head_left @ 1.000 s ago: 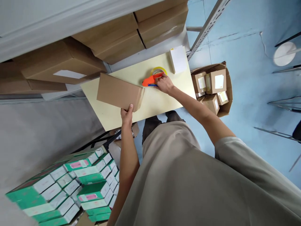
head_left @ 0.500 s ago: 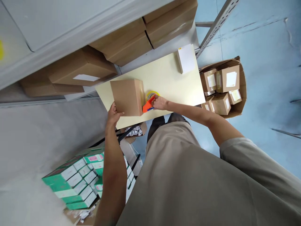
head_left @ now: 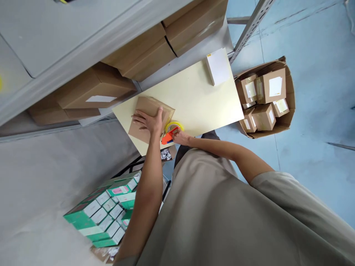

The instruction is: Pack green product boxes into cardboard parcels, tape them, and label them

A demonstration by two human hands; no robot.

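Note:
A brown cardboard box (head_left: 142, 130) rests on the pale yellow table (head_left: 191, 87) near its left end. Spread flat over the top of the box is my left hand (head_left: 149, 121), fingers apart. My right hand (head_left: 181, 138) is wrapped round an orange tape dispenser (head_left: 166, 138), which carries a roll of yellowish tape (head_left: 174, 126). The dispenser is at the box's right side, close to the table's front edge. My hand covers its handle, and I cannot see whether tape sticks to the box.
Stacked white papers (head_left: 218, 67) lie at the table's far right corner. Large cartons (head_left: 144, 55) fill the shelf behind. Right of the table, an open carton (head_left: 290, 105) holds several small boxes. Green-and-white boxes (head_left: 95, 221) are piled at lower left, and a shelf upright (head_left: 251, 31) stands back right.
The box was tilted, then stood up, and now lies lower. My left hand has moved from its edge to the top. My right hand has brought the dispenser left and nearer to me.

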